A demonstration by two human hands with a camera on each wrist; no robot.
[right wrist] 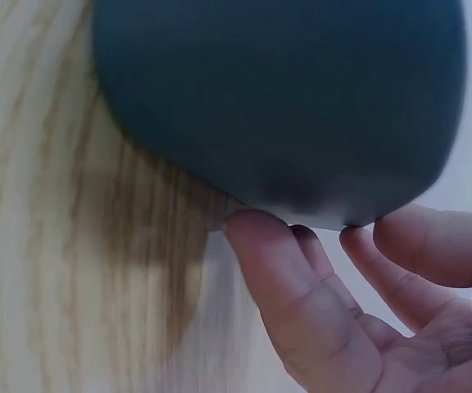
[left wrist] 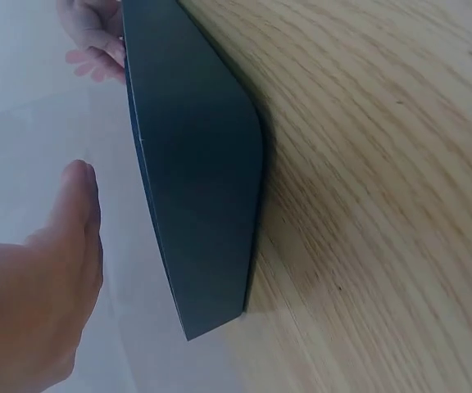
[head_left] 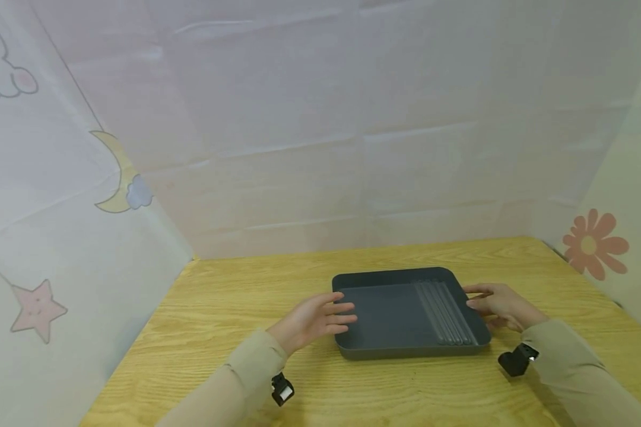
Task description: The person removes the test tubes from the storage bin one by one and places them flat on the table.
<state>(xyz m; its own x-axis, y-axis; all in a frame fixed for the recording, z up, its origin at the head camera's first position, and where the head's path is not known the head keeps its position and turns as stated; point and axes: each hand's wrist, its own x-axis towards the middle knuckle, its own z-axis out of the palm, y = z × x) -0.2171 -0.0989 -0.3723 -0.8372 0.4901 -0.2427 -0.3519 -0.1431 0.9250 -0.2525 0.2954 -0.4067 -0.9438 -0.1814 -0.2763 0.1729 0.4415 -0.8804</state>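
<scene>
One dark grey ridged tray [head_left: 384, 314]

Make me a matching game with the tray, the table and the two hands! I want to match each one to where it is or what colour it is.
Things:
1. tray
2. table
3. left hand
4. right hand

Descriptions:
A. yellow wood with grain lines
B. at the tray's edge nearest the ridged strip, fingers at the rim
C. dark grey, lying flat on the wood
D. at the tray's smooth side, fingers stretched out straight

Pairs: 1-C, 2-A, 3-D, 4-B
</scene>
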